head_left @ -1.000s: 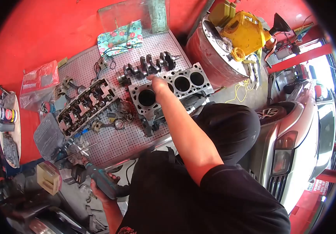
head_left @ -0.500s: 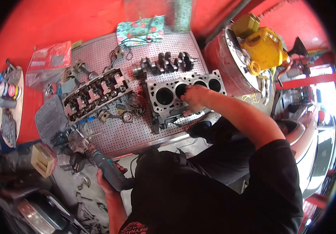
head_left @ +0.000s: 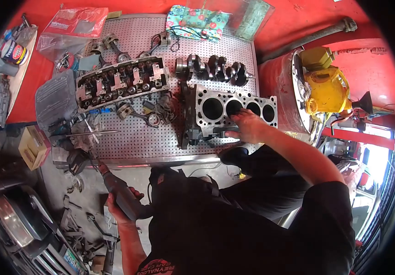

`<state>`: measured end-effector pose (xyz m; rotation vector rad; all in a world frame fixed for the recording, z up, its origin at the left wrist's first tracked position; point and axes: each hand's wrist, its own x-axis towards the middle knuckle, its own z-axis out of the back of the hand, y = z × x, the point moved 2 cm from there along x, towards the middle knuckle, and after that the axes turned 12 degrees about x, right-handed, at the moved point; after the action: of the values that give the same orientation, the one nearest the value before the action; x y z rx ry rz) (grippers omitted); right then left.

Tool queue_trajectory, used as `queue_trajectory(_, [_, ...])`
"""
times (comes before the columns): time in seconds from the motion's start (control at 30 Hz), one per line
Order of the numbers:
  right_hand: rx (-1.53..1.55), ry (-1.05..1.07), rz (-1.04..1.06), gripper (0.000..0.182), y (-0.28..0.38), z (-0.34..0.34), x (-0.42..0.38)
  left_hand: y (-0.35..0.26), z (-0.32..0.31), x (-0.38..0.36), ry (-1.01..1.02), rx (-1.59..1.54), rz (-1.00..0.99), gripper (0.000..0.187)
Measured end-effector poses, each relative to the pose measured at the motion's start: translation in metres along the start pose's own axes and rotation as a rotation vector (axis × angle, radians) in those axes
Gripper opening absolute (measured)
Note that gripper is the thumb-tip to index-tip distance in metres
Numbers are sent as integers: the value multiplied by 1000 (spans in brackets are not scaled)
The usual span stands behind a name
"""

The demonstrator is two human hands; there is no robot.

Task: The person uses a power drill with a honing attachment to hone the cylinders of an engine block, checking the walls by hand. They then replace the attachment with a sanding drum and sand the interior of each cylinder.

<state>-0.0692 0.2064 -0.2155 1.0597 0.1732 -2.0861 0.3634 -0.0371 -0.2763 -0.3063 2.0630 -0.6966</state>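
Observation:
My left hand (head_left: pixel 117 209) is wrapped around a dark power drill (head_left: pixel 123 195), held low in front of the table with its nose pointing up and left. On the table sits an engine block (head_left: pixel 202 127) with its row of cylinder bores facing up. My right hand (head_left: pixel 250 127) lies on the block's top face, fingers stretched toward the second bore (head_left: pixel 234 108) from the left and the thumb apart near the front edge. Whether the fingertips reach inside the bore cannot be made out. Just behind the block lies a crankshaft (head_left: pixel 215 68).
Left of the block are a cylinder head (head_left: pixel 121 85), pistons with connecting rods (head_left: pixel 138 114) and a grey pan (head_left: pixel 56 101). A drum (head_left: pixel 282 94) bearing a yellow jug (head_left: pixel 328 89) stands to the right. A small box (head_left: pixel 33 147) is at lower left.
The camera view has turned, so the table and its parts appear shifted and more level. My right hand stays at the second bore, its fingers flatter. The drill remains in my left hand.

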Motion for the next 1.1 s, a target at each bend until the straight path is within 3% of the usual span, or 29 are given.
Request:
queue_trajectory(0.13, [229,-117,-130,91,26,-7,1,0,0,1,27,-10,-7,70])
queue_trajectory(0.17, [250,-91,-269,92,38,1,8,-2,-3,2,41,-11,-11,71])
queue_trajectory(0.27, [1051,-250,-342,87,10,-18,72,-3,-4,12,94,-25,31,72])
queue_trajectory(0.33, [1760,-320,-510,66,-1,-15,103,-12,-12,15,95,33,28,72])
queue_trajectory(0.37, [2200,-355,-485,56,4,1,99,-18,-17,15,111,64,9,72])
queue_trajectory(0.4, [2297,-503,-670,49,20,26,71,-24,-21,14,126,99,-7,73])
queue_trajectory(0.5, [2867,-609,-378,44,-48,-26,141,-40,-30,16,188,201,-57,74])
queue_trajectory(0.53, [2929,-624,-297,47,-35,-20,138,-44,-32,19,217,231,-66,73])
queue_trajectory(0.6, [2440,-898,-517,56,-1,-11,121,-51,-38,22,218,256,-29,73])
queue_trajectory(0.63, [2266,-917,-456,60,28,3,86,-55,-42,22,238,286,-23,73])
queue_trajectory(0.67, [1937,-879,-579,63,38,-1,78,-60,-46,23,258,318,-13,73])
queue_trajectory(0.7, [1692,-1053,-587,64,70,6,52,-64,-48,27,305,361,-5,73])
queue_trajectory(0.73, [1285,-1273,-446,59,99,0,47,-71,-55,29,351,399,50,74])
queue_trajectory(0.77, [1088,-1250,-161,63,129,6,14,-78,-62,32,394,438,102,75])
queue_trajectory(0.8, [750,-1303,-34,69,159,1,-3,-85,-70,35,436,475,152,76])
queue_trajectory(0.83, [592,-1126,191,71,176,-2,-15,-92,-88,33,435,509,204,78])
queue_trajectory(0.87, [313,-1225,315,78,196,-17,-12,-103,-106,32,453,596,213,79])
queue_trajectory(0.93, [361,-1216,561,96,217,-30,-19,-117,-143,30,484,757,235,85])
queue_trajectory(1.0, [394,-1249,518,96,207,-27,-26,-125,-180,27,525,817,310,93])
queue_trajectory(1.07, [383,-1396,523,81,193,-9,-38,-137,-215,15,459,950,297,95])
queue_trajectory(1.1, [376,-1473,518,74,187,-3,-39,-143,-236,10,533,1096,314,105])
